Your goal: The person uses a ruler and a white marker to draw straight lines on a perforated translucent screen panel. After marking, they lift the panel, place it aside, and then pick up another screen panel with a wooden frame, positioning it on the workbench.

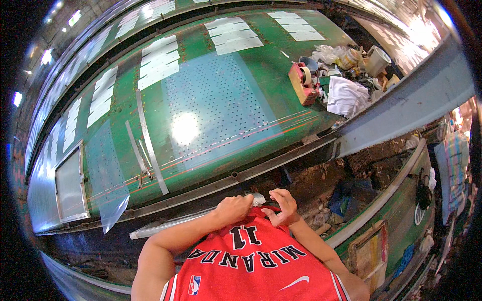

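In front of my red jersey (251, 251), both hands are raised near the table's front edge. My left hand (234, 208) is closed, its fingertips at a small crumpled whitish piece (258, 199), perhaps plastic or paper. A short gap to the right, my right hand (282, 207) has curved fingers, with thumb and forefinger apart and nothing visible between them. Ahead lies a long green table (201, 173). A translucent blue sheet dotted with dark holes (216, 100) is spread across it.
Two thin metal strips (150, 143) and a framed screen (72, 183) rest at left. White sheets (233, 35) line the far side. A red tape dispenser (303, 84), white cloth (346, 96) and clutter occupy the right end. A grey beam (401, 90) crosses at right.
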### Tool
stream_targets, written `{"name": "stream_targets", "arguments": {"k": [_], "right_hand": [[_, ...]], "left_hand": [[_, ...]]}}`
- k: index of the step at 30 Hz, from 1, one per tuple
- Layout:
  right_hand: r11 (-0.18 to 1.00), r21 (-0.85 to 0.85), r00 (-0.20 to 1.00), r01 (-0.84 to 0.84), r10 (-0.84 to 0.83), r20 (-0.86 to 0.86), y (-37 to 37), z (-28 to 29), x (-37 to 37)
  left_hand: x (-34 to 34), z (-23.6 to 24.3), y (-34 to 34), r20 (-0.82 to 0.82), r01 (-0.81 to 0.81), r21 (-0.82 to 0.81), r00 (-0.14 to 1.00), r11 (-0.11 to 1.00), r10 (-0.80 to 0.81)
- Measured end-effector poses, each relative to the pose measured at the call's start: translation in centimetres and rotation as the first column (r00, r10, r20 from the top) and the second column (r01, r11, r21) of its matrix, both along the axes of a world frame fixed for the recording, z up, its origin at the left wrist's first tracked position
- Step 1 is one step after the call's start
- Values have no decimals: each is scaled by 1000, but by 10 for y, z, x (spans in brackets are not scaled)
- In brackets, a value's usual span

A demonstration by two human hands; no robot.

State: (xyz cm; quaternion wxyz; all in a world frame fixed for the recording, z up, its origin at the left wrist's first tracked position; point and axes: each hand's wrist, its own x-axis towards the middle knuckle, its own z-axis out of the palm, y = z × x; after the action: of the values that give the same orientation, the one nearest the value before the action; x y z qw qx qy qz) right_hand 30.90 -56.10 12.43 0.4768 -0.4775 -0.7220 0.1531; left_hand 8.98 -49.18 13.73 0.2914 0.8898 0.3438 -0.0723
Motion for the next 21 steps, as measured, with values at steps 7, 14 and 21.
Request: {"name": "stream_targets", "arguments": {"k": [7, 14, 21], "right_hand": [[960, -62, 961, -272, 268, -75, 22, 21, -11], [650, -264, 698, -713, 618, -363, 58, 37, -71], [590, -289, 657, -754, 666, -353, 60, 37, -133]], "left_hand": [[-17, -2, 3, -25, 13, 60, 1000, 998, -12], [-58, 14, 5, -9, 87, -14, 996, 996, -87], [-113, 15, -14, 97, -17, 15, 995, 1000, 15]]}}
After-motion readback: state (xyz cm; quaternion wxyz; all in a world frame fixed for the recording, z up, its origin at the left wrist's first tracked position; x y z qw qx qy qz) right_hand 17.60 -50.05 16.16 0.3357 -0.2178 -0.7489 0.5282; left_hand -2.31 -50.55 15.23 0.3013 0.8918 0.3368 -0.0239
